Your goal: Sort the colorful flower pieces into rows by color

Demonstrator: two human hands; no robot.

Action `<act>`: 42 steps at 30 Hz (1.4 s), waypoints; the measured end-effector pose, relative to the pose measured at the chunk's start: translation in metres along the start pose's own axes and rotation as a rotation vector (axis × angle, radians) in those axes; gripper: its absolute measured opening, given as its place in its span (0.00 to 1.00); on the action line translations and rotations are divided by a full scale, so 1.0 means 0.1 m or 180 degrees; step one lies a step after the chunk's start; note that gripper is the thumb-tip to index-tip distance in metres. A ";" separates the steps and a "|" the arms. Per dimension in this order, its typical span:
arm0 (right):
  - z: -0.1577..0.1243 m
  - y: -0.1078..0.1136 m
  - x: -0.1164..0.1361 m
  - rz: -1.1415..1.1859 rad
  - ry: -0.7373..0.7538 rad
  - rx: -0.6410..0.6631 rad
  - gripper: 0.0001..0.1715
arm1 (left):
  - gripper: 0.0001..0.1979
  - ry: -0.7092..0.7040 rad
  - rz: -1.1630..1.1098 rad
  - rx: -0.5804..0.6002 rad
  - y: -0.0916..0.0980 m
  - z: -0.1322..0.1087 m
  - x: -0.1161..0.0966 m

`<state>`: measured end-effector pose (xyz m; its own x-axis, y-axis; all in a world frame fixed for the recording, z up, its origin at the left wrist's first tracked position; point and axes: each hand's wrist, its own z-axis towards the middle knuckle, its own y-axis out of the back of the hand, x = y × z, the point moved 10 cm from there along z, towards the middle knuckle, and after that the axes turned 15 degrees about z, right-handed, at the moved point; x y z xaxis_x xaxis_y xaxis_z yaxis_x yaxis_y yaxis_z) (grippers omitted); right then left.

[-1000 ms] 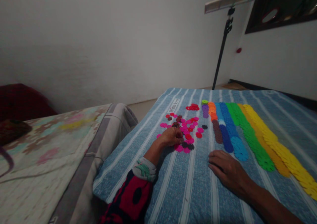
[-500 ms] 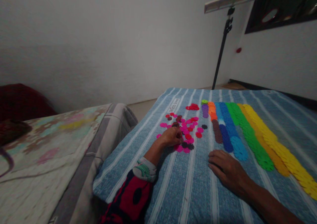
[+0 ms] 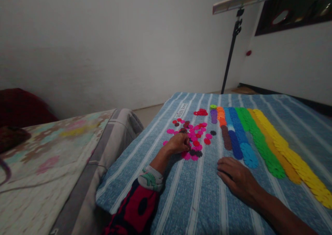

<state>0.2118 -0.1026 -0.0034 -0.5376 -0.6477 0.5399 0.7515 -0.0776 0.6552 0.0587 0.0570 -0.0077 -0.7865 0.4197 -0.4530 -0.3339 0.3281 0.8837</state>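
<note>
My left hand (image 3: 178,143) is over the near left side of a loose scatter of pink discs (image 3: 192,138), with its fingers drawn together. What lies between those fingertips, if anything, is hidden. Black discs (image 3: 196,154) lie just right of the fingers, and dark brown discs (image 3: 184,128) beyond them. Red discs (image 3: 201,112) form a small heap farther back. Flat on the striped blue cloth (image 3: 176,200) rests my right hand (image 3: 233,171), its fingers stretched out and holding nothing. Near it are overlapping rows of brown discs (image 3: 226,138), blue discs (image 3: 236,146) and light blue discs (image 3: 249,155).
Farther right run long rows of green discs (image 3: 263,148), orange-yellow discs (image 3: 277,152) and yellow discs (image 3: 293,152). Purple discs (image 3: 213,116) and orange discs (image 3: 221,115) lie at the back. A floral-covered bed (image 3: 64,162) stands left, a black stand (image 3: 230,55) behind.
</note>
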 end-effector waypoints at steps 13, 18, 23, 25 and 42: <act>0.04 -0.04 -0.03 0.0079 -0.0152 0.0103 0.07 | 0.08 -0.0081 -0.0856 -0.0162 0.03 0.11 0.07; 0.06 -0.04 -0.04 0.0084 -0.0191 0.0111 0.07 | 0.08 -0.0192 -0.1330 -0.0213 -0.09 0.19 -0.29; 0.05 -0.07 -0.07 0.0072 -0.0223 0.0130 0.06 | 0.08 -0.0226 -0.1340 -0.0108 -0.38 0.39 -0.78; 0.05 -0.07 -0.08 0.0064 -0.0248 0.0107 0.06 | 0.09 -0.0162 -0.1217 -0.0173 -0.49 0.48 -0.92; 0.08 -0.04 -0.06 0.0026 -0.0283 0.0043 0.07 | 0.06 -0.0273 -0.0236 -0.0601 -0.60 0.56 -1.22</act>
<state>0.2093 -0.0924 -0.0056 -0.5637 -0.5784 0.5896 0.7510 -0.0618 0.6574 0.2042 0.0334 -0.0116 -0.7118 0.4733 -0.5189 -0.4870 0.1998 0.8502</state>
